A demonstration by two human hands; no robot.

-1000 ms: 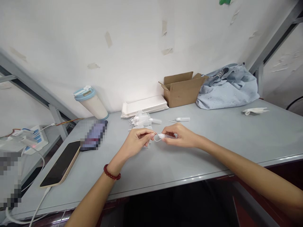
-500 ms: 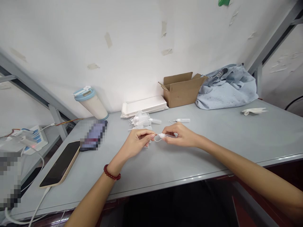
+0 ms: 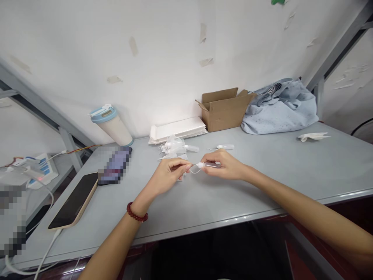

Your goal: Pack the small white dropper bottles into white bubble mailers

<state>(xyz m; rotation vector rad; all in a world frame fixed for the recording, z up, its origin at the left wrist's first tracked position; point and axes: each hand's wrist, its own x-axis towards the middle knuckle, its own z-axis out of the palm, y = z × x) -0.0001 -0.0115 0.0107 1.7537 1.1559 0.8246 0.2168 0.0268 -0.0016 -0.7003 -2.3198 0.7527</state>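
Note:
A small clear squeeze bottle (image 3: 212,165) with a white nozzle top lies sideways in my right hand (image 3: 225,165), its fingers closed round the body. My left hand (image 3: 174,174) pinches a thin needle-like piece (image 3: 194,164) that lines up with the nozzle; its far end is hidden by my fingertips. A thin white strap loops below the nozzle. Just behind my left hand is a pile of similar bottles (image 3: 175,146), some partly covered. Another small bottle (image 3: 226,147) lies on the table behind my right hand.
The grey table (image 3: 247,198) backs onto a wall. Along it stand a tumbler (image 3: 113,126), stacked white envelopes (image 3: 177,130), an open cardboard box (image 3: 225,114) and a pale blue cloth bag (image 3: 281,111). A phone (image 3: 74,200) with a cable lies left, a crumpled tissue (image 3: 313,136) right.
My right hand and the bottle have shifted slightly, and more of the bottle's body shows. The thin piece shows more plainly between my left fingertips and the nozzle.

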